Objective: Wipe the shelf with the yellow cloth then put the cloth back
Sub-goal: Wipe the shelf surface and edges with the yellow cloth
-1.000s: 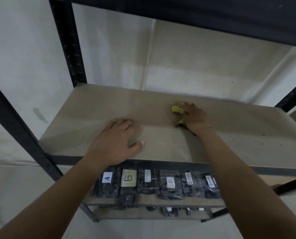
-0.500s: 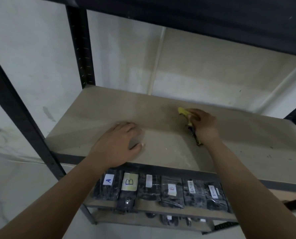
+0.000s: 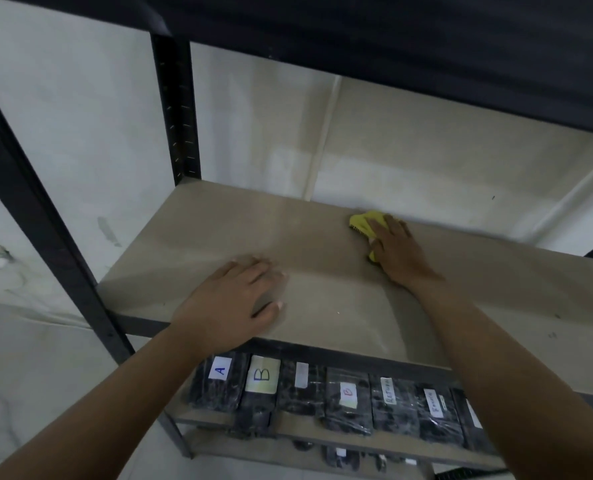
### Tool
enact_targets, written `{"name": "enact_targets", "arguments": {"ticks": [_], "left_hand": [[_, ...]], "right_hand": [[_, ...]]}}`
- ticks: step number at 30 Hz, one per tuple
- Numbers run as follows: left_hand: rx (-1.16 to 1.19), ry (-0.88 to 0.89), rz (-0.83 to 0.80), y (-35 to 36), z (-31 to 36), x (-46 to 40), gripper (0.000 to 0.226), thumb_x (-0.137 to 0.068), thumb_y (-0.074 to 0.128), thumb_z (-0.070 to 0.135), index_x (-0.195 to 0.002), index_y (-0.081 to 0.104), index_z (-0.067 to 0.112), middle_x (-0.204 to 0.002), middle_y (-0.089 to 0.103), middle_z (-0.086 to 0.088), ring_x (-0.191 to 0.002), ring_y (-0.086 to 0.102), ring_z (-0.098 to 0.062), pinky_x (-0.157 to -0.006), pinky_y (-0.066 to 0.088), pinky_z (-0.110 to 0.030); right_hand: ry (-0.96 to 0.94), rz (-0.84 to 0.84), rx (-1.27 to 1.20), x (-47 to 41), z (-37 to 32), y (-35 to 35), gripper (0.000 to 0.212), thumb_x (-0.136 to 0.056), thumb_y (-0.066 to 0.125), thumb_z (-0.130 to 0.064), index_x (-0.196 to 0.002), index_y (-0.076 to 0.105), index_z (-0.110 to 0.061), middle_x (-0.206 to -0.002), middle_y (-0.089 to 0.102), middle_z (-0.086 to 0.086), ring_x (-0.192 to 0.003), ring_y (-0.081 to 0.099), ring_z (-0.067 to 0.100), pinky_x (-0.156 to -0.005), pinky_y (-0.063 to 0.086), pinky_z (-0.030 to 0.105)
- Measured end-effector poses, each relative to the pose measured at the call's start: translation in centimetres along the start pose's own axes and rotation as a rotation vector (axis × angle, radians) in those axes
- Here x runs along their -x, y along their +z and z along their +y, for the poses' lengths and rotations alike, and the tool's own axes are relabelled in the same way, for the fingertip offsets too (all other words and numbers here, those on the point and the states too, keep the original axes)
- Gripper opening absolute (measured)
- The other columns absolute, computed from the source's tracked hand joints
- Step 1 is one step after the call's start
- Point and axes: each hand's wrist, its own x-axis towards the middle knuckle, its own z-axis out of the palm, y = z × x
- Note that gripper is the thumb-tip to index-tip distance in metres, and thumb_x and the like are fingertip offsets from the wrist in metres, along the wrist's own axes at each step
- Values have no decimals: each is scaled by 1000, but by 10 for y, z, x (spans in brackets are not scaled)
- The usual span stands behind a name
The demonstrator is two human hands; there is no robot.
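The beige shelf board [image 3: 201, 237] runs across the middle of the head view. A yellow cloth [image 3: 362, 220] lies near the board's back edge, mostly covered by my right hand [image 3: 397, 249]. That hand presses flat on the cloth with its fingers stretched toward the wall; only the cloth's left end and a corner by the thumb show. My left hand [image 3: 232, 303] rests palm down on the board near its front edge, fingers spread, holding nothing.
A dark upper shelf [image 3: 392, 36] hangs close overhead. Black uprights stand at the back left [image 3: 181, 109] and front left [image 3: 46, 220]. Several black wrapped packs with labels [image 3: 347, 400] line the lower shelf. A pale wall closes the back.
My right hand has slid the cloth away from me to the board's back edge and flattened over it. My left hand has stayed in place.
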Motion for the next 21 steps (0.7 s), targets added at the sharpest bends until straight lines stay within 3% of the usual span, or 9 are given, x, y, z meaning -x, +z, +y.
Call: {"name": "enact_targets", "arguments": {"ticks": [5,10,15,19,21], "left_hand": [[13,-7,6,-1,0,-1,72,-82,9,61,-144,29,30,-154,26,5,-143,14,-13,-116,6,-30],[8,-19,29,1,-1,-3,68,-83,15,59,-141,36,28,-151,33,5,-140,22,-14,-116,13,-31],[20,-20,48,-1,-1,-1,65,-83,21,57,-137,42,26,-147,39,2,-137,29,-17,-113,18,-31],[15,-17,70,0,1,2,61,-85,25,54,-134,46,25,-144,44,0,-135,34,-18,-111,21,-32],[15,-13,74,0,3,3,61,-84,24,53,-133,46,24,-143,46,0,-134,36,-19,-110,24,-33]], "right_hand": [[92,-20,32,-55,-45,-3,48,-93,46,-24,-140,36,-22,-148,31,15,-133,34,35,-109,32,42],[-114,0,-15,-62,-85,13,54,-90,52,-19,-141,36,-22,-153,27,11,-138,30,31,-113,25,35],[-344,23,-198,-26,-81,5,43,-92,43,-8,-135,47,-15,-150,35,11,-139,32,27,-113,19,26],[-485,-78,-317,35,-76,-2,43,-89,49,-2,-128,56,-20,-147,40,2,-134,32,10,-108,15,12],[-495,-176,-449,58,-68,-11,41,-88,52,0,-121,62,-22,-142,44,-6,-132,35,5,-110,20,12]]}}
